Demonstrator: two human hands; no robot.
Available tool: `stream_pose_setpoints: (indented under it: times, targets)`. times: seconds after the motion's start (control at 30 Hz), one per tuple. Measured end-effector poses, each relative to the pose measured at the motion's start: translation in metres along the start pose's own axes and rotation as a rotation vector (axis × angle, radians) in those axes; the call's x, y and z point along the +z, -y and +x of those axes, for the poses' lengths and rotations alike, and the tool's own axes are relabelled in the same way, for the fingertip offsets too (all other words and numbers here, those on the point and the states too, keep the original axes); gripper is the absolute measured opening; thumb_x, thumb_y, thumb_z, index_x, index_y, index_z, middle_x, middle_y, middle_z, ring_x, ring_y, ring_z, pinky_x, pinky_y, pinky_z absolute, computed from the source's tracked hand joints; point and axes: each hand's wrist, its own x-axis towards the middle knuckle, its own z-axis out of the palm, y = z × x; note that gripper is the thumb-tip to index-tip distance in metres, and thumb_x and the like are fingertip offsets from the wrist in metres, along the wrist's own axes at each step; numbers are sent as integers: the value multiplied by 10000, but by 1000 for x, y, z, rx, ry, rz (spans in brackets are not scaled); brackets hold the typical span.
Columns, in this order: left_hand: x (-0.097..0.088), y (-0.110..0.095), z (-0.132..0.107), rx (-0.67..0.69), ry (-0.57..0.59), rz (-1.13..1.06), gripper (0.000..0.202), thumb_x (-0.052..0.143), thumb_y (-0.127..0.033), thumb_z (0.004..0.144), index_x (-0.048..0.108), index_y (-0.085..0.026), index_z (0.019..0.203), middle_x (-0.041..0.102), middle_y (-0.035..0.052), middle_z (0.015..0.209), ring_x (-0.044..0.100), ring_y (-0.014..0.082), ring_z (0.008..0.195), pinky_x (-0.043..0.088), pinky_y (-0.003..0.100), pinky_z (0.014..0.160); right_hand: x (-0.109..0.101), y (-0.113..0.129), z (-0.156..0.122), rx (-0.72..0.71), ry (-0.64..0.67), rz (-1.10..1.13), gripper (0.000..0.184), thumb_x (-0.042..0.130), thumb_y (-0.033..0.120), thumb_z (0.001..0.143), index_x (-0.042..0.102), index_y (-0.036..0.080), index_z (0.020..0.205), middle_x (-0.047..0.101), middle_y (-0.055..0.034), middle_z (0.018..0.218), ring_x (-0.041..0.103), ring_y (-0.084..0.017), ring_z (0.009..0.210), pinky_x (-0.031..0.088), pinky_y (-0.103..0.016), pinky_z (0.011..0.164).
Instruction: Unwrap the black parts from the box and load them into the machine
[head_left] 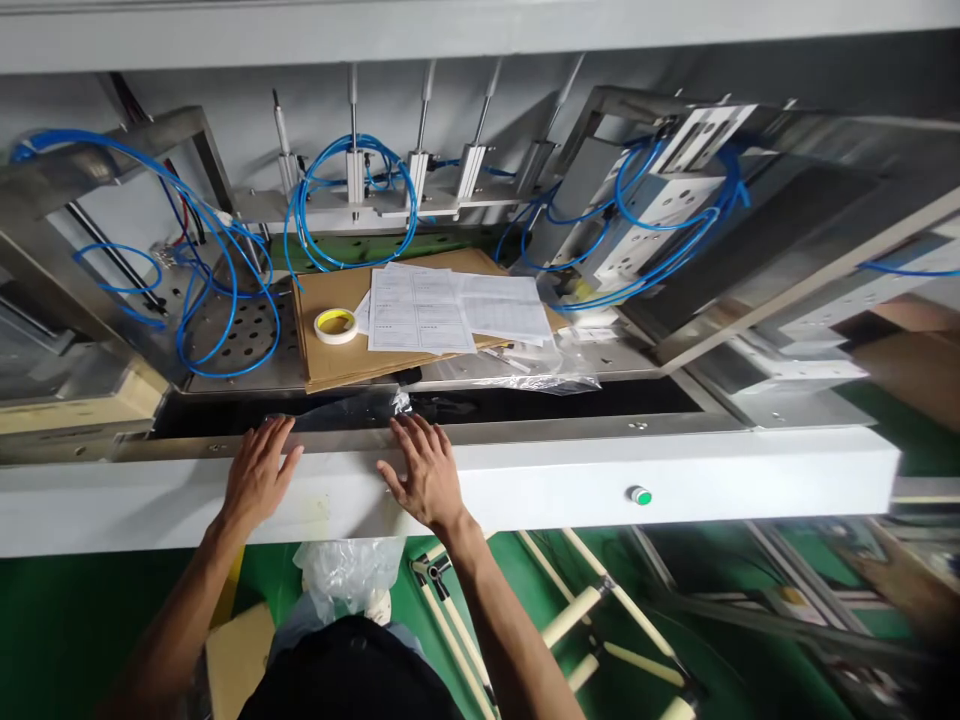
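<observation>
My left hand (259, 472) and my right hand (424, 470) lie flat, fingers spread, on the white front rail (675, 480) of a machine. Between and under them a clear plastic bag (337, 415) stretches over the rail into the dark slot behind it, and its lower part (349, 575) hangs below the rail. Both palms press on the film; neither hand closes around it.
Behind the slot lie cardboard sheets (330, 360), a roll of yellow tape (335, 325), printed papers (450, 310) and loose plastic film (525, 375). Blue air hoses (217, 290) loop around metal frames. A green button (639, 495) sits on the rail. Below are green floor and a pipe rack (570, 610).
</observation>
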Motion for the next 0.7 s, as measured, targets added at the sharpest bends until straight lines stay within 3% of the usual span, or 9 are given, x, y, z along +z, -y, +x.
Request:
stream_pose_setpoints:
  times: [0.13, 0.27, 0.4, 0.5, 0.6, 0.7]
  targets:
    - [15, 22, 22, 64, 114, 1, 539, 301, -451, 1085, 660, -128, 1322, 739, 206, 1282, 706, 356, 1163, 521, 568, 1058, 6, -8, 10, 71, 68, -42, 708, 454, 618, 1022, 513, 146, 1547, 650, -189, 1462, 505, -367, 1425, 331, -566, 1226]
    - [23, 37, 35, 116, 161, -38, 495, 312, -421, 1074, 747, -196, 1141, 785, 152, 1159, 736, 312, 1037, 548, 499, 1000, 7, -14, 6, 139, 59, -74, 795, 468, 698, 996, 521, 114, 1532, 626, -209, 1482, 496, -376, 1433, 358, -553, 1212]
    - [14, 43, 45, 38, 89, -50, 492, 338, -441, 1084, 680, -150, 1285, 737, 187, 1290, 689, 335, 1182, 490, 559, 1106, 5, -11, 1, 176, 52, -87, 868, 499, 725, 967, 444, 122, 1589, 508, -221, 1602, 434, -398, 1495, 337, -595, 1226]
    - [0, 43, 33, 27, 36, -86, 506, 418, -469, 1071, 568, -157, 1439, 658, 178, 1443, 606, 340, 1344, 433, 570, 1193, 3, -10, -11, 148, 67, -74, 854, 541, 716, 951, 419, 188, 1611, 503, -186, 1618, 400, -390, 1531, 301, -615, 1250]
    - [-9, 40, 9, 154, 103, -127, 621, 547, -524, 1015, 471, -201, 1540, 565, 144, 1565, 480, 356, 1487, 351, 601, 1266, 4, -11, -21, 114, 102, -89, 845, 569, 707, 945, 438, 191, 1601, 525, -192, 1602, 423, -385, 1523, 291, -618, 1259]
    - [-7, 40, -6, 220, 192, -110, 735, 610, -560, 973, 431, -178, 1574, 503, 164, 1617, 430, 379, 1526, 336, 622, 1272, 7, -10, -22, 118, 112, -118, 826, 574, 688, 954, 454, 176, 1590, 522, -209, 1602, 443, -390, 1510, 307, -624, 1252]
